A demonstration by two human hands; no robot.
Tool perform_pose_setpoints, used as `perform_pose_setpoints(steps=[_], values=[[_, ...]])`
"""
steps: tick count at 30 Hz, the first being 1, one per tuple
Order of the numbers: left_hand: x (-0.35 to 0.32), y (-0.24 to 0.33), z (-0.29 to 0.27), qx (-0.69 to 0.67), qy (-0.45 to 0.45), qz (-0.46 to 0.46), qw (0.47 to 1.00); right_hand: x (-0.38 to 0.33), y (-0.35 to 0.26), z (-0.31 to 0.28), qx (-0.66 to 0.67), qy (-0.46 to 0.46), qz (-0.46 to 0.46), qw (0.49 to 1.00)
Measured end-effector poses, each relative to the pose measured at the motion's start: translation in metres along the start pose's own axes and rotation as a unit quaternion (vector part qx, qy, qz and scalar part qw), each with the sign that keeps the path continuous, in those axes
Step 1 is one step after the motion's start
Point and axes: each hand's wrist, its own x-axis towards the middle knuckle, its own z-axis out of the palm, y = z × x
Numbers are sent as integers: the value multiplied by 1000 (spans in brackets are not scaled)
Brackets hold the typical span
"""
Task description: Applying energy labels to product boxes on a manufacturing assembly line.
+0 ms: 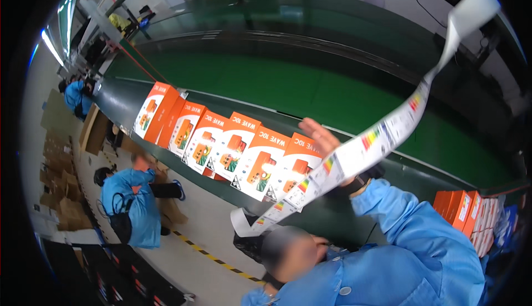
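Several orange-and-white cartons point(260, 162) stand side by side in a slanting row along the near edge of the green conveyor table. My right hand point(320, 135) is over the right end of this row, fingers stretched out, its palm partly hidden behind a long white strip of labels point(382, 134) with coloured bars. The strip hangs from the upper right, twists, and curls at its lower end point(244, 223) beside the cartons. Near that end, at the bottom, is what looks like my left hand point(293, 256), badly blurred; its fingers and any grip cannot be made out.
A green conveyor belt point(238, 73) runs beyond the row. More orange cartons point(457, 209) are stacked at the right. On the left, a person in blue point(130, 206) is near cardboard boxes point(66, 189), and another person point(75, 95) is farther off. Yellow-black tape point(213, 259) marks the floor.
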Motion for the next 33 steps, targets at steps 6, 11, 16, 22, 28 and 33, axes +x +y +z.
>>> perform_pose_setpoints(steps=[6, 11, 16, 22, 28, 33], values=[[58, -83, 79, -144, 79, 92, 982, -23, -16, 112, 41, -154, 106, 981], [69, -69, 7, -28, 404, 1, 914, 33, -41, 50, -423, -108, -185, 880], [62, -99, -48, -47, 690, -128, 711, 88, 9, -26, -313, -83, 226, 919], [51, -158, -41, -751, 313, -131, 566, 112, 51, -23, -83, -113, 526, 839], [71, -166, -32, -763, 318, -119, 549, 114, 53, 5, -63, -161, 556, 813], [76, -168, -22, -762, 314, -140, 548, 108, 68, -11, -37, -174, 534, 827]])
